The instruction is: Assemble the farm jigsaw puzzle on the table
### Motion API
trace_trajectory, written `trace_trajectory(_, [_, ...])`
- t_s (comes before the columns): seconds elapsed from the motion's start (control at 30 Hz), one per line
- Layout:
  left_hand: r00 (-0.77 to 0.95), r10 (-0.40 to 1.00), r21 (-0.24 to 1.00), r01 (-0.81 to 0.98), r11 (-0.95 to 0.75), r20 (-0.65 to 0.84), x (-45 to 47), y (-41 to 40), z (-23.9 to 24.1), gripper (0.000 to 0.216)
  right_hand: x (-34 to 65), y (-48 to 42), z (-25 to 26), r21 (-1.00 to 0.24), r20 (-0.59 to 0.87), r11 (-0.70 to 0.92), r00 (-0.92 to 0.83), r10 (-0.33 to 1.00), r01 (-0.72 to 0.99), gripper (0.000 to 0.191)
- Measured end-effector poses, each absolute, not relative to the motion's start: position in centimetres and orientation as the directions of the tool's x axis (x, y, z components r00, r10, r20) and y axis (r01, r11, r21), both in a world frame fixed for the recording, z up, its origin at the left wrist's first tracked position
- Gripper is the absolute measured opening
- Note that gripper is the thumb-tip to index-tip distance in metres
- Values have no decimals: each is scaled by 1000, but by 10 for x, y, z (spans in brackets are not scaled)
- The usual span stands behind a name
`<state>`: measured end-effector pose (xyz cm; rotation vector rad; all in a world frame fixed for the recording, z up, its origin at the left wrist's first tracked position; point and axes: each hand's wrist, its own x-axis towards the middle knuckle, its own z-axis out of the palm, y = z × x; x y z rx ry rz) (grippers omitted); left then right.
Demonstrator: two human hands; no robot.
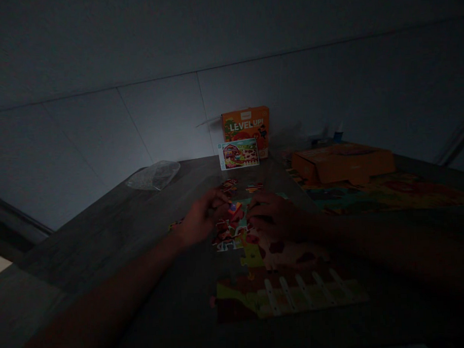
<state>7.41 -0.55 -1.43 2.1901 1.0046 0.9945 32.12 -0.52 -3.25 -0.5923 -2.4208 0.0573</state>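
The scene is very dark. A partly joined jigsaw puzzle (285, 291) with a white fence and farm colours lies on the grey table (104, 224). My left hand (199, 218) and my right hand (273, 215) meet over its far part, fingers curled on a small cluster of puzzle pieces (233, 219). Each hand seems to pinch a piece, though the dim light hides the exact grip. More loose pieces (240, 186) lie just beyond the hands.
An orange "LEVEL UP!" box (247, 123) stands against the wall with a picture card (239, 153) leaning on it. An open orange box (341, 162) sits right, above another finished puzzle (392, 194). A clear plastic bag (154, 175) lies left.
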Motion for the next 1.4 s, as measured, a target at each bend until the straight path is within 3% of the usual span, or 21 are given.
trace_trajectory(0.13, [657, 661, 394, 534, -748, 363, 77, -2, -20, 16, 323, 0, -30, -140, 679, 802, -533, 504, 580, 24])
trace_trajectory(0.23, [675, 656, 295, 586, -755, 338, 72, 0, -12, 22, 328, 3, -24, -77, 693, 669, -443, 569, 739, 23])
trace_trajectory(0.37, [573, 774, 137, 772, -620, 269, 48, 1, 7, 37, 330, -5, -13, 165, 495, 443, -462, 735, 881, 27])
trace_trajectory(0.43, [572, 812, 69, 811, -581, 113, 31, 1, 16, 58, 327, -15, -10, 221, 380, 355, -415, 827, 909, 33])
trace_trajectory(0.5, [582, 805, 82, 813, -576, -114, 13, 1, 24, 70, 324, -25, -8, 236, 296, 318, -380, 877, 918, 43])
trace_trajectory(0.6, [579, 788, 131, 815, -564, -207, -4, 2, 30, 66, 321, -34, -8, 227, 235, 304, -355, 905, 925, 48])
trace_trajectory(0.77, [588, 801, 229, 800, -555, -111, -5, 10, 29, 42, 319, -34, -10, 204, 222, 317, -359, 906, 926, 40])
trace_trajectory(0.87, [649, 759, 224, 749, -624, -53, 4, 18, 19, 25, 318, -29, -12, 160, 210, 305, -334, 919, 939, 49])
trace_trajectory(1.1, [656, 703, 203, 676, -709, 274, 35, 10, -4, 46, 318, -20, -18, 97, 229, 295, -310, 923, 951, 51])
trace_trajectory(1.17, [754, 595, 173, 570, -803, 279, 47, -2, -1, 51, 318, -19, -18, 102, 218, 288, -304, 927, 952, 50])
trace_trajectory(1.27, [880, 448, 145, 428, -892, 160, 62, -17, 4, 48, 317, -18, -19, 113, 233, 281, -301, 925, 953, 49])
trace_trajectory(1.4, [890, 449, 161, 433, -887, 78, 66, -19, 2, 51, 318, -16, -22, 129, 301, 305, -330, 895, 944, 49])
